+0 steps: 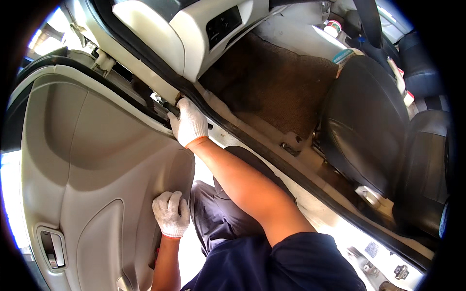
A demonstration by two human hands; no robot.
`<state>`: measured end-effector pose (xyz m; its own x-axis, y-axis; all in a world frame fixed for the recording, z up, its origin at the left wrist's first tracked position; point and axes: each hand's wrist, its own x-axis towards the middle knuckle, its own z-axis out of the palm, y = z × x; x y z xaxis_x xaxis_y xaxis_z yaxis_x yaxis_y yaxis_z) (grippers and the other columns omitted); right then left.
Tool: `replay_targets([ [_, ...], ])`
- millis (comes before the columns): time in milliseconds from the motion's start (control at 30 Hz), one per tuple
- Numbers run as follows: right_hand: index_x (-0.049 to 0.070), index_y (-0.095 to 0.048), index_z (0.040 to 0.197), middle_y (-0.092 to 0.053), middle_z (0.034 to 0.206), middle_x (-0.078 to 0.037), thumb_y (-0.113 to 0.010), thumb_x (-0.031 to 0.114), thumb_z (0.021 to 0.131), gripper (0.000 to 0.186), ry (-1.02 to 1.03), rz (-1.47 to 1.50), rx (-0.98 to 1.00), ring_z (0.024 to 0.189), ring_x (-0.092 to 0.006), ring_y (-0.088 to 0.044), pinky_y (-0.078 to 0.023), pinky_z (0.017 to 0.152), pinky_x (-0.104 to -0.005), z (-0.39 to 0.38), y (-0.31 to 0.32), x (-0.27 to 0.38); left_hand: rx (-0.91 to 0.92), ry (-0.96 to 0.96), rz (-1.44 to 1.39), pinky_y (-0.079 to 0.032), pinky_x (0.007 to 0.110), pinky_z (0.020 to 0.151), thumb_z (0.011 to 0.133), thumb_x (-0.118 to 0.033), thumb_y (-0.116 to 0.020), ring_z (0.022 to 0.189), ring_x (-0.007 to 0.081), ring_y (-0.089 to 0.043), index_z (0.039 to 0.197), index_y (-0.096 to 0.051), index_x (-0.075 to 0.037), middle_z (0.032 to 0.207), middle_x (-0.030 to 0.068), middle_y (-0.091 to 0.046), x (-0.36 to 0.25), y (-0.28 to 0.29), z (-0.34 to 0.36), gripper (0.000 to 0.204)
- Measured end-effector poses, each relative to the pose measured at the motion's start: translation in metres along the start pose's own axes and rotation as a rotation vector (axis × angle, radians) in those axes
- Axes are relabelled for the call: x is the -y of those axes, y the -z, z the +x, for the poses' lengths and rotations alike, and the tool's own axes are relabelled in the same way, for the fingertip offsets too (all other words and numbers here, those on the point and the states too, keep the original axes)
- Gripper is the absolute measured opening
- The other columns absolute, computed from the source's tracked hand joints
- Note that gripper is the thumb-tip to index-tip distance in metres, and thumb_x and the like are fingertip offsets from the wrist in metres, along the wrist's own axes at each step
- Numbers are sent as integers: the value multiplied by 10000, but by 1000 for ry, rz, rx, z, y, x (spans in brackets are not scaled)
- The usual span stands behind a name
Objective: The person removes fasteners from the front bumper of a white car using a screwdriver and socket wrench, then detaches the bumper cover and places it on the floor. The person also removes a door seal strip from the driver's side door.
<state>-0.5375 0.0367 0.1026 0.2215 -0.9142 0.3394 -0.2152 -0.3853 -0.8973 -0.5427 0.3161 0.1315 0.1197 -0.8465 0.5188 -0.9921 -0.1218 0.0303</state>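
My right hand (191, 123), in a white knit glove with an orange cuff, reaches into the gap between the open car door and the body. It is closed around the black handle of a hand tool with a shiny silver head (157, 98); the tool's exact kind is unclear. My left hand (171, 214), gloved the same way, rests against the beige door panel (104, 160) near its edge. Its fingers are curled, and nothing shows in them. The glove hides part of the tool and the spot where my right fingertips are.
A black-rimmed door sill (272, 150) runs diagonally beside my right arm. Beyond it lie a brown floor mat (276, 82) and a black seat (364, 126). A light-coloured dashboard side (155, 34) stands above the gap. My bent knees (213, 208) are close to the door.
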Motion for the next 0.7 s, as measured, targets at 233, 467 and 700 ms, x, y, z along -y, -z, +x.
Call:
replay_targets([
  [233, 105, -646, 1121, -770, 951, -219, -739, 329, 986, 279, -149, 162, 20, 877, -469, -737, -577, 782, -568, 8, -1, 6, 19, -5, 12, -491, 480, 885, 819, 29, -720, 970, 342, -594, 1109, -707, -86, 1075, 113, -620, 1, -3, 4, 312],
  [467, 120, -643, 1152, -732, 934, -185, -764, 183, 940, 252, 162, 136, -183, 883, -446, -719, -574, 814, -545, 1, -7, 4, 44, 0, 23, -487, 479, 879, 824, 24, -730, 954, 343, -585, 1101, -710, -85, 1067, 113, -622, 2, -3, 4, 299],
  [700, 32, -760, 964, -764, 963, -248, -582, 584, 1013, 583, -429, 186, 220, 976, -474, -707, -559, 876, -519, 13, 12, 14, 49, 2, 15, -481, 480, 879, 825, 22, -727, 950, 347, -585, 1086, -709, -84, 1056, 114, -623, 0, -4, 5, 283],
])
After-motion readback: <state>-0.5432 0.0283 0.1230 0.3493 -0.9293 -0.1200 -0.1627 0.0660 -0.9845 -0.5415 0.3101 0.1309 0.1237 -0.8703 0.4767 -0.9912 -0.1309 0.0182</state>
